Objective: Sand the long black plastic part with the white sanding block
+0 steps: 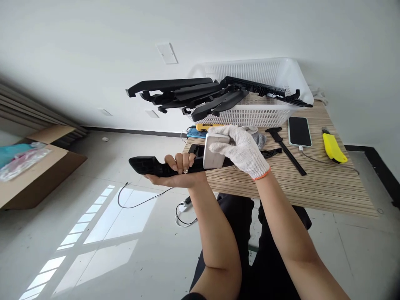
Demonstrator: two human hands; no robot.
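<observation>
My bare left hand (181,171) wraps round a long black plastic trim piece (143,165), whose wide end sticks out to the left. My right hand (243,150), in a white knitted glove with an orange cuff edge, grips a white rectangular block (214,156). The block stands on edge across the black piece, close to the left hand's fingers. Whether it touches the piece is hard to tell. Part of the black piece is hidden behind the block and the glove.
A white plastic basket (265,114) holds several similar black pieces (178,89), some jutting over its left side. On the wooden table (331,183) lie a phone (299,131) on a cable, a yellow-handled cutter (333,146) and a black T-shaped part (290,154). A cardboard box (37,179) stands left.
</observation>
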